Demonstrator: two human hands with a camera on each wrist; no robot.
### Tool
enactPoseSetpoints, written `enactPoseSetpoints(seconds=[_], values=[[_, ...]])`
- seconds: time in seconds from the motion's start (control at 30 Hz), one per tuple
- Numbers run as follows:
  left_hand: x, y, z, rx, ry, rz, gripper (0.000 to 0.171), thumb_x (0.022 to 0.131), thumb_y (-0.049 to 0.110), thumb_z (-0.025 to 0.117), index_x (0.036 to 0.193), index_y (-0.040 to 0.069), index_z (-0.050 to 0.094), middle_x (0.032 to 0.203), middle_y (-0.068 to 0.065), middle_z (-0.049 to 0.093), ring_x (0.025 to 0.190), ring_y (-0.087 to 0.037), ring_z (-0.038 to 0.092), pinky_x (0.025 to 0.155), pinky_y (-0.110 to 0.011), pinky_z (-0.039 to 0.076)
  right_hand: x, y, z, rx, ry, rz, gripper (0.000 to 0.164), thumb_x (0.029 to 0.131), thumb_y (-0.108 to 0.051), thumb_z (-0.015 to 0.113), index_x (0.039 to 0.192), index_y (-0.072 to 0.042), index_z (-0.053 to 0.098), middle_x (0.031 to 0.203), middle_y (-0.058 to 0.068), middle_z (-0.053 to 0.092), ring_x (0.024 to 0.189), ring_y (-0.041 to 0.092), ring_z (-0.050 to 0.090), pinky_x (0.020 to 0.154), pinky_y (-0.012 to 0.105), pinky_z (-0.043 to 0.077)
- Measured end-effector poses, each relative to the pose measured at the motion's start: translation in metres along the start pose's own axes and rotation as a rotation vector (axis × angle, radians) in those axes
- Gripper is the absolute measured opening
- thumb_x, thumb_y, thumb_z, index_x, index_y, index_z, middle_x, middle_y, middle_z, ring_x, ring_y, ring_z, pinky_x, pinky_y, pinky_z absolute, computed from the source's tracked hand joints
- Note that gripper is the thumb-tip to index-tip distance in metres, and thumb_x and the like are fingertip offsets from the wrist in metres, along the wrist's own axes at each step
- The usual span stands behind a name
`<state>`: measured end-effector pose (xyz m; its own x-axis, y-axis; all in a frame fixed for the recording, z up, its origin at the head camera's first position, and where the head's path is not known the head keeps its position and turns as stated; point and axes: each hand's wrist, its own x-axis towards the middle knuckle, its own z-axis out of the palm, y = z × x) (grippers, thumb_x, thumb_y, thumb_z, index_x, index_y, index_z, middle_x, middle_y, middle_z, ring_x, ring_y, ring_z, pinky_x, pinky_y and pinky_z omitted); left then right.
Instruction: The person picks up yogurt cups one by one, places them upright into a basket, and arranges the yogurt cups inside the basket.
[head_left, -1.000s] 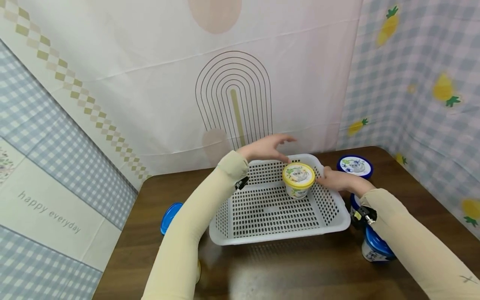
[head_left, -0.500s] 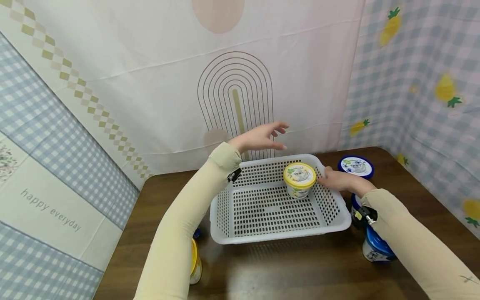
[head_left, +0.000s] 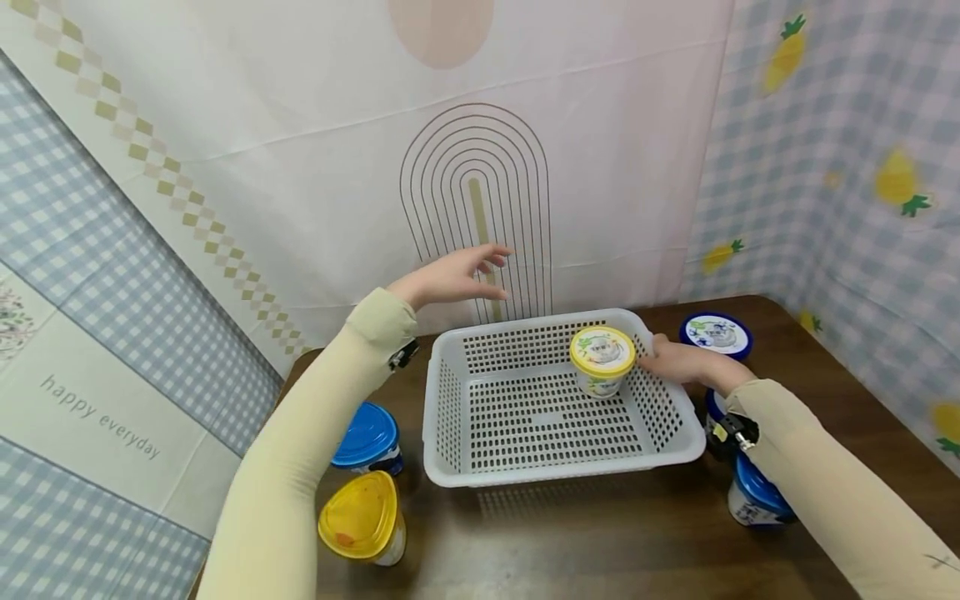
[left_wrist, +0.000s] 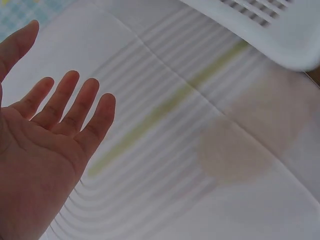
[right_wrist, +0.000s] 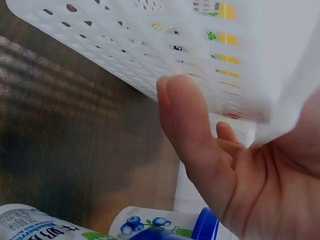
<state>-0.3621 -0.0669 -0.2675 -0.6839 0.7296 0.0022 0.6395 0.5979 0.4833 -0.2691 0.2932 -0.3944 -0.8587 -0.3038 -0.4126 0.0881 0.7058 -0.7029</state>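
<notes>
A white perforated plastic basket (head_left: 555,475) sits on the table. Inside, near its right end, stands an upright tub with a yellow lid (head_left: 602,350). My right hand (head_left: 678,361) holds the basket's right end at the rim. In the right wrist view its thumb (right_wrist: 187,110) lies along the outer wall, and the yellow tub shows through the holes. My left hand (head_left: 453,277) hangs in the air behind the basket's back left corner and holds nothing. Its fingers (left_wrist: 82,107) are spread and slightly bent in the left wrist view.
Left of the basket stand a blue-lidded tub (head_left: 366,435) and a yellow-lidded tub (head_left: 360,517). To its right are several blue-lidded tubs, one at the back (head_left: 716,335) and one in front (head_left: 753,500), partly behind my right arm. A patterned cloth (head_left: 600,167) hangs behind the table (head_left: 585,550).
My left hand has moved up and left, away from the yellow-lidded tub in the basket. The left arm has uncovered the two tubs on the left. My right hand stays at the rim.
</notes>
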Motion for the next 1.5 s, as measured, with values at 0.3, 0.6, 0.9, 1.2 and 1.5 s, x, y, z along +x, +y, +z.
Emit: enactPoseSetpoints(seconds=[0.3, 0.6, 0.9, 1.2, 1.5], values=[[-0.049, -0.022, -0.022, -0.007, 0.047, -0.076, 0.073, 0.093, 0.035, 0.072, 0.155, 0.016, 0.036, 0.15, -0.009, 0.047, 0.135, -0.027, 0.044, 0.112, -0.045, 0.037, 0.005, 0.005, -0.005, -0.046, 0.019, -0.011, 0.066, 0.109, -0.023, 0.033, 0.142, 0.023, -0.001, 0.111, 0.032, 0.047, 0.081, 0.025, 0.071, 0.071, 0.04, 0.061], [-0.08, -0.036, -0.039, -0.036, 0.105, -0.096, 0.071, 0.095, 0.029, 0.071, 0.155, 0.015, 0.035, 0.149, -0.008, 0.046, 0.135, -0.026, 0.044, 0.114, -0.047, 0.034, 0.0, 0.011, -0.009, -0.026, 0.017, -0.032, 0.065, 0.109, -0.021, 0.033, 0.141, 0.024, -0.001, 0.113, 0.035, 0.042, 0.081, 0.026, 0.071, 0.071, 0.041, 0.061], [-0.128, -0.043, -0.062, -0.008, 0.149, -0.165, 0.077, 0.094, 0.031, 0.072, 0.158, 0.02, 0.031, 0.154, -0.01, 0.041, 0.14, -0.031, 0.038, 0.115, -0.054, 0.031, 0.0, 0.011, -0.006, -0.015, 0.013, -0.027, 0.064, 0.109, -0.02, 0.034, 0.14, 0.023, 0.0, 0.111, 0.033, 0.046, 0.08, 0.026, 0.071, 0.07, 0.041, 0.061], [-0.163, -0.049, -0.077, -0.003, 0.192, -0.206, 0.077, 0.094, 0.03, 0.073, 0.157, 0.02, 0.032, 0.154, -0.01, 0.04, 0.14, -0.032, 0.038, 0.115, -0.054, 0.03, 0.003, 0.01, -0.008, -0.031, 0.013, -0.037, 0.065, 0.109, -0.021, 0.033, 0.14, 0.025, -0.001, 0.11, 0.033, 0.046, 0.079, 0.026, 0.071, 0.07, 0.04, 0.061], [-0.173, -0.05, -0.069, -0.022, 0.195, -0.164, 0.072, 0.094, 0.024, 0.074, 0.155, 0.018, 0.036, 0.153, -0.009, 0.043, 0.139, -0.033, 0.039, 0.114, -0.056, 0.03, 0.004, 0.008, -0.008, -0.046, 0.016, -0.027, 0.064, 0.108, -0.02, 0.033, 0.14, 0.025, -0.001, 0.105, 0.029, 0.052, 0.079, 0.025, 0.071, 0.07, 0.04, 0.061]])
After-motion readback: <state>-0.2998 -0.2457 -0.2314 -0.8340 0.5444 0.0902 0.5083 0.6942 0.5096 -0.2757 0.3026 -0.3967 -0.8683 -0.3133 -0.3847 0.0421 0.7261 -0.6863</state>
